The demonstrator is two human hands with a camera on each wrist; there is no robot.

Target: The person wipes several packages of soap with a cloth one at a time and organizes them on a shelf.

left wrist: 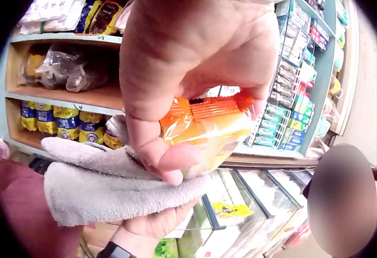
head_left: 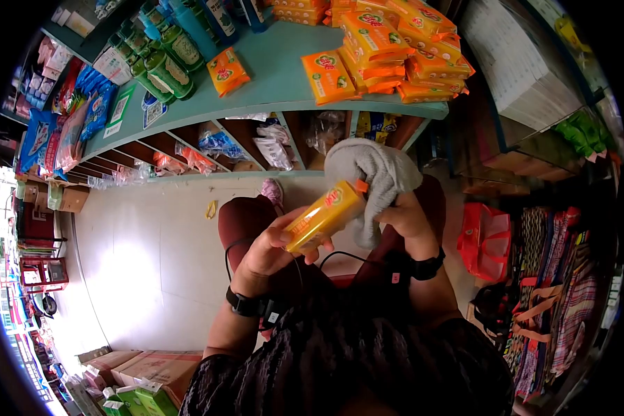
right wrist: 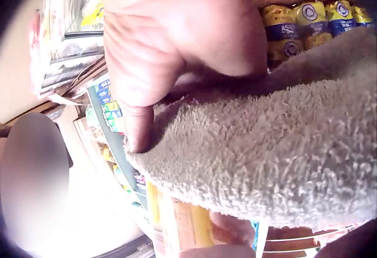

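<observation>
An orange-yellow packet point(head_left: 324, 216) is held up over the lap, tilted, with the left hand point(head_left: 270, 248) gripping its lower end between thumb and fingers. In the left wrist view the left hand point(left wrist: 197, 64) curls round the shiny packet point(left wrist: 206, 131). A grey towel point(head_left: 374, 173) hangs bunched from the right hand point(head_left: 408, 216), beside the packet's upper end. Close up in the right wrist view, the right hand point(right wrist: 177, 52) pinches the fuzzy towel point(right wrist: 265, 146); some of its fingers are hidden by the cloth.
Ahead stands a green counter point(head_left: 274, 69) with stacked orange packets point(head_left: 374, 41), one lone packet point(head_left: 227, 71) and green bottles point(head_left: 170, 73). Open compartments point(head_left: 274, 142) with bagged goods lie below its top. A red bag point(head_left: 484, 241) is at the right, cardboard boxes point(head_left: 152, 371) at lower left.
</observation>
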